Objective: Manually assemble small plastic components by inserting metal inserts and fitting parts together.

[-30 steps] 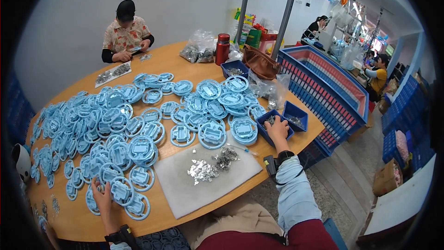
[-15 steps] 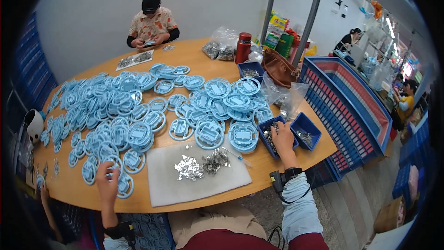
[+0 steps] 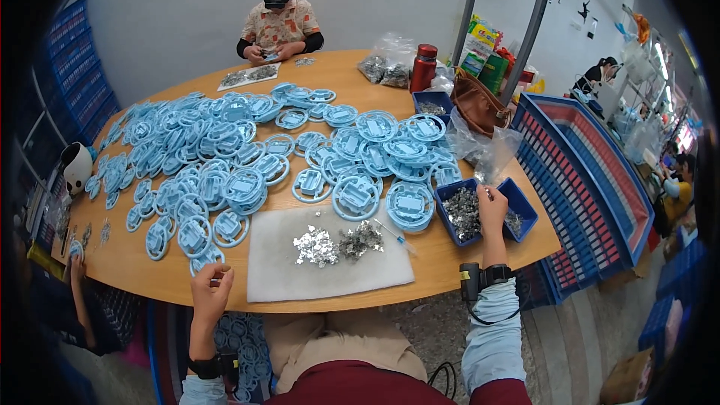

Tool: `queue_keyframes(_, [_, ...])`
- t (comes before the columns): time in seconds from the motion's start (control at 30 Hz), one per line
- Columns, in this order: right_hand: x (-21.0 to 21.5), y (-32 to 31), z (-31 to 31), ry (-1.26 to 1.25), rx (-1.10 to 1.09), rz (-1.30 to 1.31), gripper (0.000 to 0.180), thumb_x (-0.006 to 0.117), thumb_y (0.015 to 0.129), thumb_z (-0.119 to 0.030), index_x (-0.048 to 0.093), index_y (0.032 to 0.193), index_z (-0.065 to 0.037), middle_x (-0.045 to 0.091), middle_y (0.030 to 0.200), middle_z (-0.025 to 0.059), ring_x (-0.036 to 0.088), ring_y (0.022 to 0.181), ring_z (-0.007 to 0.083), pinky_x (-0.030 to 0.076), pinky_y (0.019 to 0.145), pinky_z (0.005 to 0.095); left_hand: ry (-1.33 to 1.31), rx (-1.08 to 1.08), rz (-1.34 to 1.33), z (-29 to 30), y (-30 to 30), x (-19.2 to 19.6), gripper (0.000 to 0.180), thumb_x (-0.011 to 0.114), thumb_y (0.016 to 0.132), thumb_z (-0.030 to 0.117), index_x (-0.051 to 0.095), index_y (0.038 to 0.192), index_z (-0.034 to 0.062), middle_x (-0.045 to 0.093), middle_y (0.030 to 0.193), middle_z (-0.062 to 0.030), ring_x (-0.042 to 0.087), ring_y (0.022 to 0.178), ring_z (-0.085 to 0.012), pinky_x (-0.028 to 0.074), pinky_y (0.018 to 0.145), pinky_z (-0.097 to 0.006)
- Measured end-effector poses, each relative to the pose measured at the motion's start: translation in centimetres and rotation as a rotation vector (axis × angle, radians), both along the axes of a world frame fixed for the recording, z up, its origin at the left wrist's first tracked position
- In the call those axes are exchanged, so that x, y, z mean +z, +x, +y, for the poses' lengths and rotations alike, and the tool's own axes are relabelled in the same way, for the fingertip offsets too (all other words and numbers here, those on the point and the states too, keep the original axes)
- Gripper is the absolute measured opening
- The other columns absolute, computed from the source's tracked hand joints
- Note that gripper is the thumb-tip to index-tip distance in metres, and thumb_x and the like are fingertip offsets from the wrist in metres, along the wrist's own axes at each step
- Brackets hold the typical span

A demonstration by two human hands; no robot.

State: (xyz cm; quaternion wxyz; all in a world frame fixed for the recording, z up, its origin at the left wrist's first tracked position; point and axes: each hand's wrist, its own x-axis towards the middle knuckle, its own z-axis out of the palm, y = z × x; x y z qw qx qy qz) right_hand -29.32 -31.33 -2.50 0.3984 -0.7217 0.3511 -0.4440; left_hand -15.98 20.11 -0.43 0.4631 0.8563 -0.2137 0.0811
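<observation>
Left hand (image 3: 211, 290) at table's (image 3: 142, 270) near edge, fingers curled, beside light-blue plastic ring (image 3: 206, 258); grip unclear. Right hand (image 3: 492, 210) over blue bin (image 3: 447, 225) of metal pieces (image 3: 460, 208), table's right edge; fingertips bunched, any pinched piece indiscernible.

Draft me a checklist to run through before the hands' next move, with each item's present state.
1. Right hand near the parts bins: ok; it is beside the right edge of the left blue bin.
2. Part held in the right fingertips: cannot tell; too small to make out.
3. Left hand empty: cannot tell; its fingers are curled.
4. Metal pieces available: ok; they show in the left bin and the right blue bin.
5. White board free of loose parts: not ok; a bright pile and a darker pile lie on it.
6. Light-blue rings separated: not ok; many overlap in heaps.
</observation>
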Motion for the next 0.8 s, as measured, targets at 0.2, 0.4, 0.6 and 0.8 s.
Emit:
queue_keyframes(0.2, [-0.5,0.1,-0.5,-0.128,-0.053,0.028,0.024,0.056,0.080,-0.021,0.061,0.082,0.002,0.054,0.058,0.0041,0.048,0.053,0.0087,0.039,0.051,0.0240,-0.080,0.022,0.064,-0.9,-1.2,-1.8,0.009,0.061,0.075,0.007,0.059,0.080,-0.0001,0.058,0.075,-0.0064,0.056,0.064,-0.0134,0.044,0.056,-0.024])
queue_keyframes(0.4, [-1.1,0.8,-0.8,-0.268,-0.059,0.209,0.024,0.052,0.082,-0.020,0.060,0.082,0.002,0.057,0.062,0.0124,0.051,0.056,0.0153,0.041,0.055,0.0288,0.205,-0.148,-0.212,-4.6,0.1,-3.4,0.059,0.069,0.067,0.028,0.045,0.112,-0.0022,0.044,0.118,-0.0204,0.041,0.111,-0.0338,0.033,0.093,-0.039])
queue_keyframes(0.6, [-0.1,0.2,-1.9,0.549,-0.027,-0.210,0.021,0.049,0.084,-0.026,0.057,0.089,-0.008,0.047,0.060,0.0000,0.044,0.047,0.0076,0.026,0.031,0.0186,0.487,-0.318,-0.182,-10.8,0.3,-4.7,0.089,0.059,0.069,0.053,0.026,0.125,-0.0083,0.021,0.131,-0.0288,0.020,0.123,-0.0413,0.019,0.101,-0.045])
queue_keyframes(0.8, [3.4,2.0,1.0,0.756,0.284,-0.492,0.025,0.049,0.086,-0.026,0.051,0.097,-0.004,0.048,0.070,0.0018,0.048,0.052,0.0082,0.030,0.028,0.0180,0.521,-0.398,-0.123,-13.5,0.0,-4.9,0.089,0.054,0.073,0.054,0.022,0.127,-0.0087,0.018,0.132,-0.0291,0.016,0.125,-0.0398,0.017,0.102,-0.045])
